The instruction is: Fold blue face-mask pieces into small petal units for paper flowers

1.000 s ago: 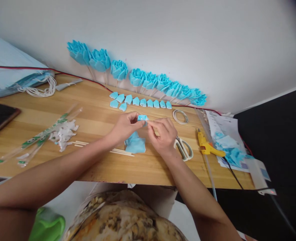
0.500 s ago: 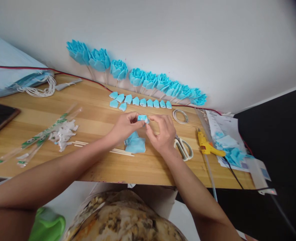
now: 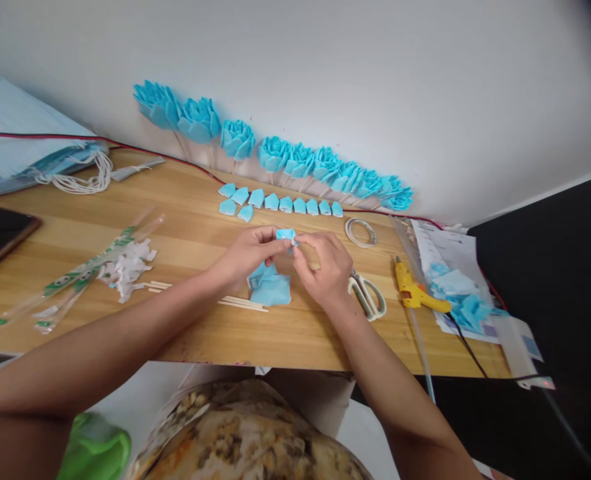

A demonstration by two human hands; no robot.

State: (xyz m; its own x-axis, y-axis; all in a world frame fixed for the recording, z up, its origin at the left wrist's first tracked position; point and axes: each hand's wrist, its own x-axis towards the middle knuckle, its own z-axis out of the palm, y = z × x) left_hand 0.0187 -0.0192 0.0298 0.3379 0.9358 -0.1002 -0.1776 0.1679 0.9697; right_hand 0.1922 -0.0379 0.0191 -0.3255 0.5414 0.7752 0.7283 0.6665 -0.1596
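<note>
A small folded piece of blue fabric [image 3: 285,234] is held between both hands above the middle of the table. My left hand [image 3: 253,252] pinches its left side. With thumb and forefinger, my right hand [image 3: 324,263] grips its right corner, where a whitish edge shows. Below the hands lie loose blue fabric pieces [image 3: 270,289], partly covered by my left hand. Behind them, several folded blue petals [image 3: 285,204] are laid out in rows. Blue fabric flowers [image 3: 274,154] on thin sticks lean along the wall.
Scissors [image 3: 367,297] and a yellow glue gun [image 3: 415,291] lie to the right, near a ring of tape [image 3: 360,232]. Wooden sticks [image 3: 243,304], white scraps [image 3: 127,267] and plastic wrappers [image 3: 83,272] are on the left. A phone [image 3: 0,233] sits at the far left.
My right thumb and forefinger have closed in on the right corner of the fabric piece. Both hands stay in nearly the same place.
</note>
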